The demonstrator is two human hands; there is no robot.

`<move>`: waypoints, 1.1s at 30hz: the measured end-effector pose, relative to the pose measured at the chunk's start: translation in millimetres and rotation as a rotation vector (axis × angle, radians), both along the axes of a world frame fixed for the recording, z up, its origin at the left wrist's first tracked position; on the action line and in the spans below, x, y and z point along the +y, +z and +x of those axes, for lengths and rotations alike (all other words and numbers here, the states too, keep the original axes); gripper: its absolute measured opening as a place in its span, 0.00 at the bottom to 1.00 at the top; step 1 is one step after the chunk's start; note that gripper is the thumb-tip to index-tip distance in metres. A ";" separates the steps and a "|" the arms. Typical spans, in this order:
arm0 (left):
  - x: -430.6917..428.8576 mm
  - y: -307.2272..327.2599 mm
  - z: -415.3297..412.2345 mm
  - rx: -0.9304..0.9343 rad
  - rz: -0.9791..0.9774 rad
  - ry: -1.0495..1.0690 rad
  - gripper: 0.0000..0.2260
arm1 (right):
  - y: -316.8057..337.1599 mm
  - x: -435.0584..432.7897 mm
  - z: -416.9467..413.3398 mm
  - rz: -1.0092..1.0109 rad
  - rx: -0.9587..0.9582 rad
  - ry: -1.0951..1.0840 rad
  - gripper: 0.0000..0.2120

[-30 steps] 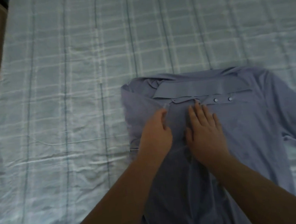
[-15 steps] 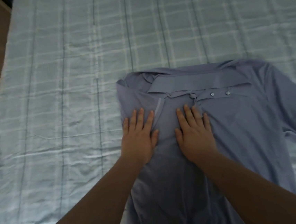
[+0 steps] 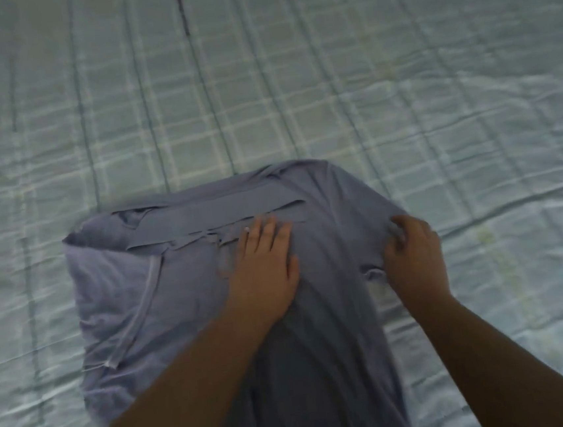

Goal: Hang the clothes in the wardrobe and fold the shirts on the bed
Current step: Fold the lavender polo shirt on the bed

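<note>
Left hand [image 3: 264, 266] lies flat, fingers straight, on the blue polo shirt [image 3: 126, 297]; right hand [image 3: 415, 255] grips its fabric with curled fingers; bed [image 3: 262, 94] beneath.

I have a bed [image 3: 294, 74] in view, covered by a pale blue-green checked sheet [image 3: 473, 146] that is creased nearly all over. One thing lies directly on it, a greyish-blue shirt [image 3: 184, 291], front up, with its collar [image 3: 218, 212] on the far side. The right hand [image 3: 415, 255] grips the shirt at its right shoulder edge, fingers curled into the cloth. Just left of that grip the left hand [image 3: 265, 270] lies flat on the chest, below the collar. Farther left of the grip the shirt's other side is folded in over the body, a pale hem strip [image 3: 138, 313] showing. Right of the grip the sheet runs on in creases. Nearer me than the grip, the shirt's lower part passes under the forearms and out of view.
</note>
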State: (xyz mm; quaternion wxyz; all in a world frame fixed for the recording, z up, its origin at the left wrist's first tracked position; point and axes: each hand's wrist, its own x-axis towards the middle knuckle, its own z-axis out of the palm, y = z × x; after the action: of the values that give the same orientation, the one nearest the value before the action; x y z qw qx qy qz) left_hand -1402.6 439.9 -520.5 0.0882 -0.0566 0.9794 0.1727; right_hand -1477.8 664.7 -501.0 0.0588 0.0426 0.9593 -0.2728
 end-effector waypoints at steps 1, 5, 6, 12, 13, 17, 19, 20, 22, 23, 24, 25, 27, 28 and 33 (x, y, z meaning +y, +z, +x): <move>13.5 -2.4 -13.1 -0.004 -0.004 -0.030 0.26 | -1.8 16.6 -12.6 0.015 0.000 -0.055 0.19; 59.3 -12.9 -53.6 0.010 -0.019 -0.120 0.27 | -17.2 50.7 -49.0 0.055 -0.124 -0.100 0.20; 67.3 -15.5 -60.7 0.015 -0.018 -0.134 0.27 | -21.3 52.3 -54.2 0.065 -0.159 -0.078 0.20; 87.8 -33.8 -79.4 0.001 -0.071 -0.086 0.31 | -31.9 58.3 -70.4 -0.015 -0.213 -0.085 0.04; 88.7 -35.9 -80.4 0.011 -0.083 -0.081 0.31 | -30.4 61.2 -74.4 -0.043 -0.181 -0.129 0.03; 92.7 -45.2 -88.9 0.021 -0.116 -0.078 0.29 | -26.1 73.3 -92.9 -0.113 -0.050 -0.206 0.03; 96.2 -51.7 -92.9 0.003 -0.138 -0.069 0.29 | -29.7 75.8 -100.6 -0.121 -0.069 -0.193 0.02; 97.7 -55.9 -94.6 -0.004 -0.150 -0.067 0.29 | -33.2 76.8 -103.3 -0.112 -0.087 -0.181 0.01; 99.4 -62.6 -95.5 0.008 -0.166 -0.060 0.29 | -39.5 77.7 -106.1 -0.083 -0.109 -0.158 0.03; 100.0 -64.3 -95.3 0.015 -0.170 -0.057 0.29 | -41.5 77.9 -107.1 -0.068 -0.105 -0.155 0.05; 100.0 -64.5 -95.2 0.013 -0.168 -0.057 0.29 | -42.0 77.2 -108.0 -0.056 -0.098 -0.155 0.06; 98.8 -62.4 -95.4 0.000 -0.156 -0.058 0.29 | -39.8 74.9 -107.5 -0.047 -0.099 -0.154 0.06; 94.0 -54.0 -97.5 -0.031 -0.084 -0.058 0.29 | -31.2 67.3 -103.0 -0.059 -0.095 -0.138 0.06; 90.6 -48.9 -99.1 -0.025 -0.006 -0.048 0.28 | -24.8 61.5 -99.3 -0.078 -0.080 -0.124 0.06; 58.8 -17.3 -100.1 0.083 0.621 0.157 0.27 | 19.8 3.3 -62.6 -0.197 -0.013 0.004 0.06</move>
State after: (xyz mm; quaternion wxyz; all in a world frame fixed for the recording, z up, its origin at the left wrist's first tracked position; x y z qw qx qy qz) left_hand -1502.7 498.7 -537.7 0.0476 -0.0955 0.8753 0.4717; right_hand -1540.4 668.0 -481.2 0.0694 0.0363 0.9276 -0.3652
